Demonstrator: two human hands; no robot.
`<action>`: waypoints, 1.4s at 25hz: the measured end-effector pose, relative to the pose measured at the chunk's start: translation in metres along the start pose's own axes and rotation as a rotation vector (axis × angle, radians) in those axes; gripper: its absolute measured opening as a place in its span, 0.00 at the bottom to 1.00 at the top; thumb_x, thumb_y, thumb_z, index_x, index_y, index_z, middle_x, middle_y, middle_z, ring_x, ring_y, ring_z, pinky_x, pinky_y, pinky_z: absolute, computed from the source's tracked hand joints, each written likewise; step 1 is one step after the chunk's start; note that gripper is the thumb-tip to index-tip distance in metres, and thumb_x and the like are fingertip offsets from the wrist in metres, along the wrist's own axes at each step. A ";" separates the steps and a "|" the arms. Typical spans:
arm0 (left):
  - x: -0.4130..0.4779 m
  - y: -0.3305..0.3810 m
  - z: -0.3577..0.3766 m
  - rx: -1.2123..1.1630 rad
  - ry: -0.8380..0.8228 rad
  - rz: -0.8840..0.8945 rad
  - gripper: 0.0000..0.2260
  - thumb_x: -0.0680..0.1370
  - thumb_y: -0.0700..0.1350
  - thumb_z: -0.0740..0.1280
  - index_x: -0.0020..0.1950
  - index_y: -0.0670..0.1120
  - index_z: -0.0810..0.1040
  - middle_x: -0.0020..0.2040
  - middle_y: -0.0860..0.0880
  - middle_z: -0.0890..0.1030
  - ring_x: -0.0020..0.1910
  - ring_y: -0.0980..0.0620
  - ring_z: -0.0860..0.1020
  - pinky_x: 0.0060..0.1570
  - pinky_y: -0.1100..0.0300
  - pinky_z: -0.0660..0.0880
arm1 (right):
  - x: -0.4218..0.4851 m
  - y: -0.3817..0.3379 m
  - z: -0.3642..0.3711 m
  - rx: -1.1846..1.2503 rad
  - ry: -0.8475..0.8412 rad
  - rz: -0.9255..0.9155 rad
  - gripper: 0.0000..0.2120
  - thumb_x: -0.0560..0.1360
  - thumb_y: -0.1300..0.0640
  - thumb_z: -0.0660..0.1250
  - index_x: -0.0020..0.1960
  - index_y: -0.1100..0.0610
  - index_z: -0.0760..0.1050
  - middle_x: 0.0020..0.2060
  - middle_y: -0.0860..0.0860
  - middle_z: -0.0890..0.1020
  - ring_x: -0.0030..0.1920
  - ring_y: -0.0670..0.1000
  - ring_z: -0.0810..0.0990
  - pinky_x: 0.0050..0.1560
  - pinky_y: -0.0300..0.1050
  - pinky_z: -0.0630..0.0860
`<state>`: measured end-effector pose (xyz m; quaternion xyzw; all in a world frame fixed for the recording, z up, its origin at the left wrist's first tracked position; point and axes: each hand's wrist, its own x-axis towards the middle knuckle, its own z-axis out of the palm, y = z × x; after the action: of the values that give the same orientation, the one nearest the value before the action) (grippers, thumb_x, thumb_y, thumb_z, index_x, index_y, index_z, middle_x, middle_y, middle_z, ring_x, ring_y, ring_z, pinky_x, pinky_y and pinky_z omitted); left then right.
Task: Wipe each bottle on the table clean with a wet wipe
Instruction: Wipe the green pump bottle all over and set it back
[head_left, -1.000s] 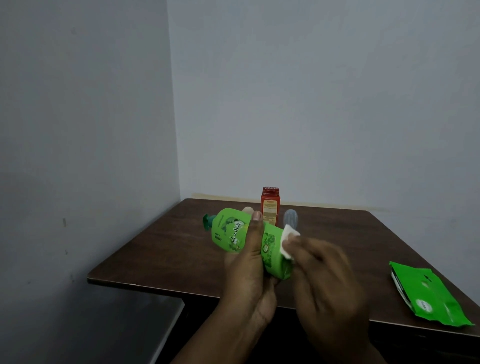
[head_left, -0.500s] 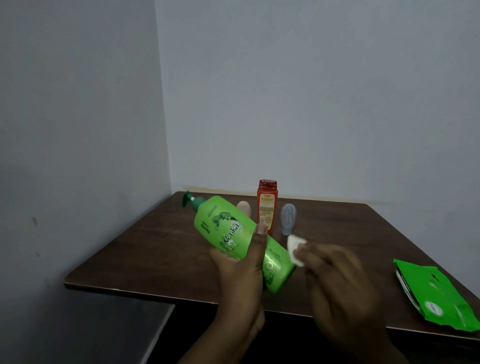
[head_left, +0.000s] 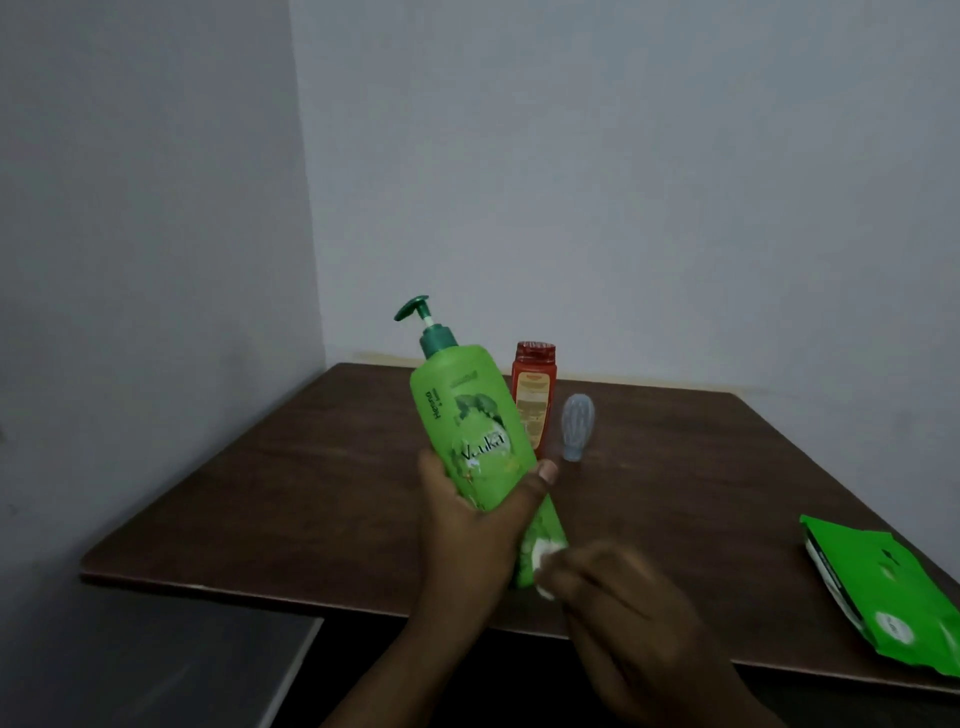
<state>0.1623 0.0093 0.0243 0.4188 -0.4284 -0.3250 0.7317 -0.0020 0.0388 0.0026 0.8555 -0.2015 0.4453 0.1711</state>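
Note:
My left hand (head_left: 478, 514) grips a green pump bottle (head_left: 467, 415) around its middle and holds it nearly upright, pump head up and to the left, above the dark wooden table (head_left: 291, 499). My right hand (head_left: 623, 613), blurred, presses a small white wet wipe (head_left: 543, 561) against the bottle's lower end. A red bottle (head_left: 533, 395) stands upright on the table just behind the green one. A small translucent grey-blue bottle (head_left: 576, 426) stands to the red bottle's right.
A green pack of wet wipes (head_left: 883, 597) lies at the table's right front edge. The table sits in a corner, with grey walls at its left and back. A grey ledge (head_left: 156, 654) lies below the table's front left edge.
My left hand has swung the green bottle from lying sideways to nearly upright. My right hand with the wipe has dropped from the bottle's side to its lower end.

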 end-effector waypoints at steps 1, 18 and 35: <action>0.004 -0.005 0.000 0.025 -0.031 0.012 0.29 0.64 0.48 0.85 0.55 0.59 0.72 0.49 0.54 0.86 0.47 0.50 0.87 0.47 0.43 0.85 | -0.002 0.004 0.000 0.019 0.009 -0.009 0.15 0.71 0.70 0.69 0.57 0.66 0.82 0.54 0.58 0.82 0.51 0.56 0.81 0.54 0.45 0.76; 0.008 -0.050 -0.006 0.056 -0.447 -0.085 0.37 0.68 0.41 0.79 0.73 0.54 0.67 0.63 0.56 0.84 0.62 0.54 0.83 0.57 0.62 0.80 | 0.017 0.076 0.016 0.698 0.530 0.992 0.12 0.75 0.73 0.66 0.47 0.58 0.81 0.41 0.45 0.87 0.45 0.51 0.85 0.40 0.31 0.79; 0.010 -0.052 -0.006 0.026 -0.506 -0.103 0.41 0.68 0.43 0.80 0.77 0.52 0.64 0.67 0.56 0.82 0.67 0.54 0.80 0.63 0.58 0.79 | 0.071 0.034 -0.004 -0.097 0.310 0.130 0.12 0.74 0.68 0.67 0.56 0.65 0.82 0.56 0.55 0.84 0.61 0.50 0.80 0.63 0.44 0.75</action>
<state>0.1658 -0.0194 -0.0198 0.3547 -0.5801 -0.4510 0.5783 0.0154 -0.0021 0.0680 0.7523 -0.2490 0.5719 0.2122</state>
